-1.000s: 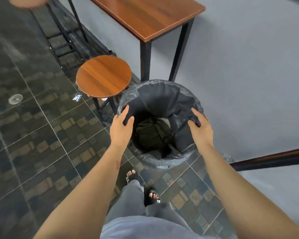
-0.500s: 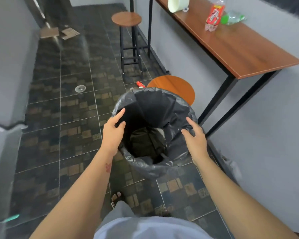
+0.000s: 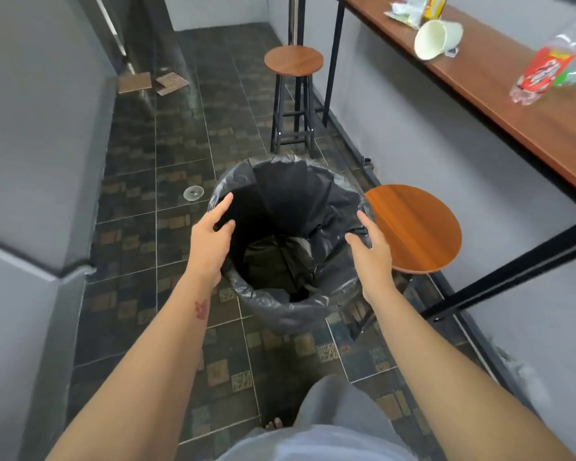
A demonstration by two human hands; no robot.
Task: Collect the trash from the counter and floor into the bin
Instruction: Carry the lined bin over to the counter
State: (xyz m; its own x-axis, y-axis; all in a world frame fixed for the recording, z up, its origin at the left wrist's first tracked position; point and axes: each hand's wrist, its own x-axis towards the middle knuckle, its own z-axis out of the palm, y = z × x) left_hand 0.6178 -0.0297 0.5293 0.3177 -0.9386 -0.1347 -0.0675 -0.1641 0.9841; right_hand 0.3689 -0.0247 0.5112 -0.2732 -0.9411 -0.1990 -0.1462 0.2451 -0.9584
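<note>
A bin (image 3: 280, 314) lined with a black bag stands low in front of me over the tiled floor. My left hand (image 3: 210, 241) grips its left rim with the thumb inside, and my right hand (image 3: 371, 257) grips the right rim the same way. On the wooden counter (image 3: 512, 104) at the right lie a tipped white paper cup (image 3: 438, 39), a clear plastic bottle with a red label (image 3: 542, 71) and crumpled wrappers (image 3: 409, 11). A clear round lid (image 3: 193, 193) lies on the floor left of the bin. Two cardboard pieces (image 3: 135, 83) lie far back.
A round wooden stool (image 3: 413, 227) stands right beside the bin, touching or nearly touching its right side. A second stool (image 3: 293, 59) stands farther back by the counter's black legs. Grey walls close the aisle on both sides, with a wall corner (image 3: 64, 267) at the left.
The bin has come with both hands from the counter's end to the left side of the near stool. My view has swung along the aisle, and the counter's trash now shows.
</note>
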